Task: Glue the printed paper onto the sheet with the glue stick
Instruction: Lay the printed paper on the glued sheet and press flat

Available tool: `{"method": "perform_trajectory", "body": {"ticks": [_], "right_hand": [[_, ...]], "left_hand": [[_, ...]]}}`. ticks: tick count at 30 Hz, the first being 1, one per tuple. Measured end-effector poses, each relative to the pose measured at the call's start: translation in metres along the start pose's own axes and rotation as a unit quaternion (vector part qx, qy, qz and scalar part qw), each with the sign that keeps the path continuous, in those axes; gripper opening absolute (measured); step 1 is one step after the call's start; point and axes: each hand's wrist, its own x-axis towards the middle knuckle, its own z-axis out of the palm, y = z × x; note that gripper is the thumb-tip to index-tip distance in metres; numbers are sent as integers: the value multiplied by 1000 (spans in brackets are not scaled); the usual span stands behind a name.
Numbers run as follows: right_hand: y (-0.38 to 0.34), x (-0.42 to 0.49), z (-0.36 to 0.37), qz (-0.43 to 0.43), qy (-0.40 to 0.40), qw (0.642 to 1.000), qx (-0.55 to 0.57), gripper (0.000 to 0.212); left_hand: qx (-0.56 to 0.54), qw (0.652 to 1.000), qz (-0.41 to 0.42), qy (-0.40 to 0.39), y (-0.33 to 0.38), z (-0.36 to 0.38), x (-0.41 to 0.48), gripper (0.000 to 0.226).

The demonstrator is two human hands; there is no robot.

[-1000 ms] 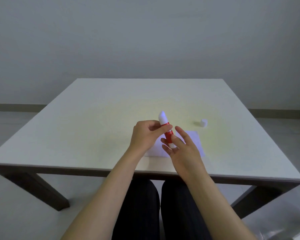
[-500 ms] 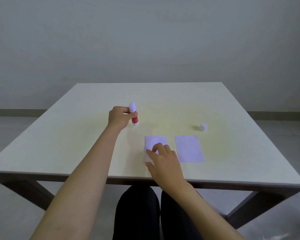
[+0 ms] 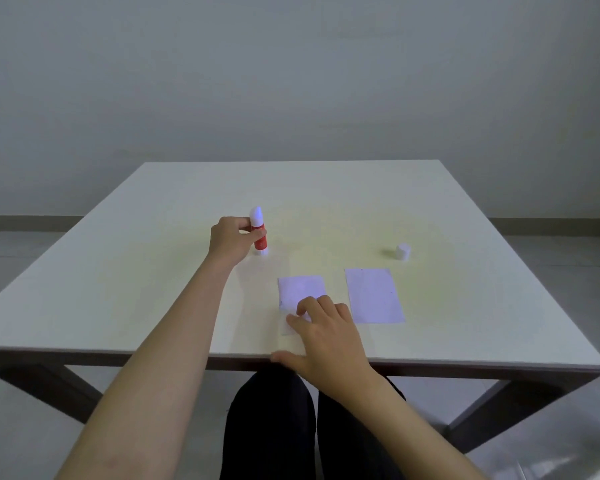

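left hand (image 3: 230,241) gripping upright red glue stick (image 3: 259,235), base on table (image 3: 118,271) | right hand (image 3: 326,336) fingers spread flat, pressing near end of smaller paper (image 3: 300,289) | larger sheet (image 3: 374,295) just right, apart | white cap (image 3: 403,251) beyond sheet

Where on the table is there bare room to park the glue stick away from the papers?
Bare: the whole far half of the table and the left side beyond the left hand holding the glue stick. Crowded: the near centre, with the small paper under the right hand, the larger sheet and the cap.
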Motion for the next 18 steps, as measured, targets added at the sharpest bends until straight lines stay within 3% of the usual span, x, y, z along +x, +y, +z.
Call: {"method": "perform_trajectory", "body": {"ticks": [2,4,6,9,11,14,18], "right_hand": [[0,-6,-4,-16,-1,1000,-3,56],[-2,-12,-8,-24,37,999,-8,35],[-4,-18,-9,-46,76,996,-16,15],[2,-23,-9,-26,127,990,55,14],[10,-19,-18,57,158,969,179,10],[29,-10,-38,176,258,880,358,13],[51,-6,-54,263,258,687,627,6]], "left_hand": [[3,1000,-6,-5,-2,0,0,8],[36,999,-15,-10,-4,1,0,53],[85,993,-22,73,-8,3,-7,77],[35,969,26,242,-10,5,-34,58],[-40,959,79,269,-8,8,-52,36],[-139,969,76,189,3,13,-76,15],[-219,975,13,33,18,29,-101,23]]}}
